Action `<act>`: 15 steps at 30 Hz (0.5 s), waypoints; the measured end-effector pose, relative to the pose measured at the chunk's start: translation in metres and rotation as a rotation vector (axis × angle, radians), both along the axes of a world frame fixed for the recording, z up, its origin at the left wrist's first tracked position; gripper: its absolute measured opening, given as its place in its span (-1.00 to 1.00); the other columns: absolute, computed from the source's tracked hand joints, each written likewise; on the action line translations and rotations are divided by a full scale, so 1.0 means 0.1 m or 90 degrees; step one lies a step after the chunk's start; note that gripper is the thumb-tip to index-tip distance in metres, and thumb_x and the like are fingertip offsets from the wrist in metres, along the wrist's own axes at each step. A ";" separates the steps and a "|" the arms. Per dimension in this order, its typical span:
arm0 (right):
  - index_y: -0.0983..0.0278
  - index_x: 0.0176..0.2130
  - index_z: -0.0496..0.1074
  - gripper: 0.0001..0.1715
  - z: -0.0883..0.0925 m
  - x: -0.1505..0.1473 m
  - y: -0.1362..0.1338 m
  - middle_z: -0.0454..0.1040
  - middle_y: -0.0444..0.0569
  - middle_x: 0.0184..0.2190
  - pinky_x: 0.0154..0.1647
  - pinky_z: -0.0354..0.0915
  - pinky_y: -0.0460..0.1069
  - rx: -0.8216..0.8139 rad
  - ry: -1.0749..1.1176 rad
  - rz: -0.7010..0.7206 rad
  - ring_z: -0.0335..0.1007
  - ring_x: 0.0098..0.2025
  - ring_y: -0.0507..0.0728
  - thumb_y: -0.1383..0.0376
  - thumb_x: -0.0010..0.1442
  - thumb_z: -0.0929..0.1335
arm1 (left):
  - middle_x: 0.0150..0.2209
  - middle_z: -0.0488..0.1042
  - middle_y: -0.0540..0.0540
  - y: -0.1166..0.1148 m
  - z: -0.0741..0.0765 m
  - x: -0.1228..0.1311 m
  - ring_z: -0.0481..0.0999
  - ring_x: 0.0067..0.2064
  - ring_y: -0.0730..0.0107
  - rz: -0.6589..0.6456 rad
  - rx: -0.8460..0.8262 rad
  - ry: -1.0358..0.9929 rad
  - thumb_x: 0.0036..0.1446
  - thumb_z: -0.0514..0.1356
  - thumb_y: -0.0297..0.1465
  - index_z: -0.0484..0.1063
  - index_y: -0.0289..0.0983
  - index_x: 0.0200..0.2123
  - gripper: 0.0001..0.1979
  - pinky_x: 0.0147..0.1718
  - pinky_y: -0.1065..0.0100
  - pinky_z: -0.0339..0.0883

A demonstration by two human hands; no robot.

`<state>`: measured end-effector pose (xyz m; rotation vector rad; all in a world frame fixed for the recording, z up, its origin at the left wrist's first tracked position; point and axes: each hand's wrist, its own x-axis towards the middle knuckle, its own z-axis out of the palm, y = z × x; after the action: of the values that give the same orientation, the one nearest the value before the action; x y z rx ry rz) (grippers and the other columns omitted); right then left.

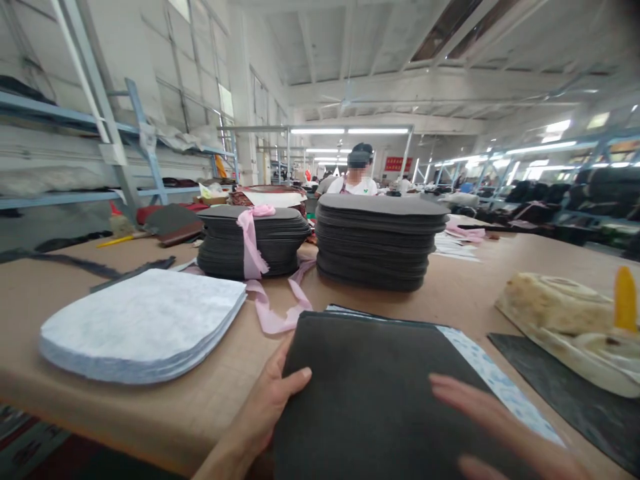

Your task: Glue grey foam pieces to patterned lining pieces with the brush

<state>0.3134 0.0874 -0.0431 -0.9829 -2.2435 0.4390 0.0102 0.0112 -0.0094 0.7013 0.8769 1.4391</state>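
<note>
A dark grey flat panel [370, 393] lies at the table's near edge, with a blue-and-white patterned sheet [500, 383] showing from under its right side. My left hand [273, 393] grips the panel's left edge, thumb on top and fingers beneath. Over its right part is my right hand [495, 423], blurred, with fingers stretched out and apart; whether it touches the surface I cannot tell. Beyond the panel stands a tall stack of dark rounded pieces [377, 247]. To its left sits a lower dark stack [215, 240] tied with a pink strip [253, 247].
White rounded sheets [145, 320] lie stacked at left on the brown tabletop [220, 413]. At right, a yellowed container [555, 310] with a yellow handle [625, 300] rests by a dark sheet [565, 380]. A person [357, 177] is beyond the table; blue shelving [145, 140] lines the left.
</note>
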 end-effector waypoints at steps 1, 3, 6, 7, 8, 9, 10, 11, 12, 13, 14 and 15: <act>-0.04 0.08 0.28 -0.38 -0.01 0.04 0.13 0.32 -0.14 0.10 0.06 0.30 0.17 -0.021 0.030 -0.098 0.24 0.11 0.31 0.05 0.00 0.35 | -0.04 0.46 -0.14 0.00 -0.01 -0.01 0.51 -0.13 0.15 -0.011 0.013 -0.008 -0.04 0.25 -0.48 0.10 -0.16 0.17 -0.31 -0.13 0.21 0.36; 0.11 0.13 0.23 -0.24 -0.03 0.12 0.41 0.27 0.00 0.14 0.09 0.22 0.27 -0.053 0.088 -0.234 0.19 0.13 0.38 -0.03 -0.04 0.34 | -0.02 0.44 -0.14 -0.02 -0.03 -0.03 0.48 -0.08 0.12 -0.033 0.031 -0.023 -0.05 0.25 -0.47 0.13 -0.14 0.16 -0.32 -0.10 0.19 0.34; 0.20 0.11 0.25 -0.13 -0.06 0.23 0.75 0.36 0.09 0.06 -0.02 0.35 0.22 -0.178 0.188 -0.301 0.31 0.03 0.41 -0.08 -0.15 0.36 | -0.01 0.44 -0.11 -0.05 -0.01 -0.04 0.45 -0.03 0.09 -0.057 0.042 -0.050 -0.06 0.25 -0.48 0.19 -0.12 0.13 -0.36 -0.07 0.17 0.32; 0.19 0.08 0.28 -0.12 -0.07 0.25 0.83 0.40 0.07 0.02 -0.08 0.41 0.18 -0.231 0.235 -0.314 0.34 0.00 0.40 -0.08 -0.20 0.38 | -0.01 0.44 -0.11 -0.06 -0.01 -0.04 0.44 -0.02 0.09 -0.062 0.047 -0.058 -0.06 0.24 -0.50 0.20 -0.12 0.12 -0.36 -0.06 0.16 0.31; 0.18 0.07 0.30 -0.12 -0.09 0.27 0.87 0.44 0.06 -0.02 -0.13 0.45 0.14 -0.283 0.281 -0.318 0.37 -0.03 0.40 -0.06 -0.23 0.39 | 0.00 0.43 -0.11 -0.07 0.00 -0.03 0.43 -0.01 0.09 -0.066 0.051 -0.064 -0.07 0.23 -0.51 0.20 -0.12 0.13 -0.36 -0.05 0.15 0.30; 0.17 0.05 0.31 -0.13 -0.10 0.28 0.90 0.48 0.06 -0.07 -0.19 0.47 0.13 -0.329 0.320 -0.321 0.40 -0.07 0.40 -0.05 -0.25 0.40 | 0.00 0.43 -0.11 -0.07 0.00 -0.02 0.43 0.00 0.08 -0.067 0.053 -0.069 -0.07 0.23 -0.52 0.20 -0.11 0.13 -0.35 -0.04 0.14 0.30; 0.17 0.05 0.32 -0.15 -0.11 0.29 0.90 0.52 0.07 -0.13 -0.26 0.49 0.14 -0.373 0.353 -0.327 0.44 -0.13 0.40 -0.04 -0.25 0.40 | 0.01 0.42 -0.12 -0.08 0.00 -0.01 0.42 0.00 0.08 -0.065 0.049 -0.071 -0.07 0.22 -0.52 0.19 -0.11 0.14 -0.35 -0.03 0.12 0.29; 0.17 0.04 0.32 -0.16 -0.13 0.29 0.89 0.55 0.08 -0.20 -0.32 0.50 0.16 -0.413 0.377 -0.338 0.47 -0.19 0.41 -0.03 -0.24 0.40 | 0.02 0.42 -0.12 -0.08 -0.01 0.00 0.42 0.00 0.07 -0.054 0.044 -0.069 -0.07 0.22 -0.51 0.19 -0.11 0.14 -0.35 -0.03 0.10 0.29; 0.18 0.05 0.32 -0.18 -0.14 0.29 0.87 0.57 0.08 -0.27 -0.37 0.50 0.17 -0.448 0.393 -0.348 0.49 -0.26 0.40 -0.01 -0.22 0.40 | 0.03 0.41 -0.12 -0.09 -0.03 0.01 0.41 0.01 0.07 -0.037 0.034 -0.058 -0.06 0.23 -0.49 0.19 -0.11 0.14 -0.35 -0.01 0.10 0.27; 0.18 0.05 0.32 -0.18 -0.15 0.29 0.84 0.58 0.09 -0.32 -0.41 0.49 0.17 -0.474 0.401 -0.358 0.50 -0.30 0.40 0.00 -0.22 0.40 | 0.03 0.40 -0.12 -0.09 -0.04 0.01 0.40 0.02 0.07 -0.015 0.024 -0.035 -0.07 0.23 -0.48 0.21 -0.12 0.13 -0.36 0.00 0.09 0.26; 0.19 0.05 0.32 -0.18 -0.16 0.28 0.80 0.58 0.08 -0.35 -0.42 0.49 0.17 -0.491 0.403 -0.362 0.51 -0.33 0.39 0.02 -0.22 0.41 | 0.05 0.39 -0.11 -0.10 -0.06 0.01 0.38 0.04 0.07 0.014 0.014 -0.004 -0.07 0.24 -0.46 0.22 -0.12 0.12 -0.37 0.03 0.10 0.23; 0.19 0.05 0.32 -0.18 -0.18 0.27 0.76 0.58 0.07 -0.37 -0.42 0.49 0.16 -0.494 0.405 -0.365 0.51 -0.34 0.38 0.04 -0.23 0.42 | 0.07 0.38 -0.11 -0.12 -0.08 0.01 0.36 0.06 0.08 0.043 0.008 0.034 -0.07 0.24 -0.44 0.24 -0.13 0.11 -0.39 0.05 0.11 0.21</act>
<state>0.3405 0.1635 -0.0609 -1.5260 -1.1363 1.1920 0.0116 -0.0008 -0.0172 0.7286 0.9416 1.4932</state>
